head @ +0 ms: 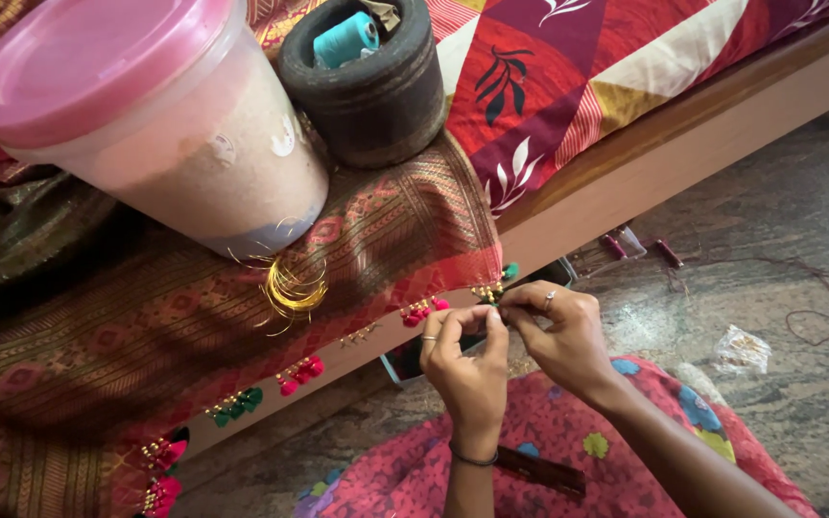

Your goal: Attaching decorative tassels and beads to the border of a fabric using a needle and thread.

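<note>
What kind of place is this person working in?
Most likely a home, by a bed: a wooden bed frame under a patterned bedsheet, a stone floor, and a woven cloth with tassels that both hands, left hand and right hand, work on.

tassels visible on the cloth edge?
6: tassels by the left hand, at above the right hand, then. Hands may hide more.

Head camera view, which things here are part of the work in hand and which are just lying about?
In hand:
left hand
right hand
woven cloth edge
tassels
gold thread coil

Lying about:
pink-lidded tub
dark round holder with teal spool
clear packet on floor
</note>
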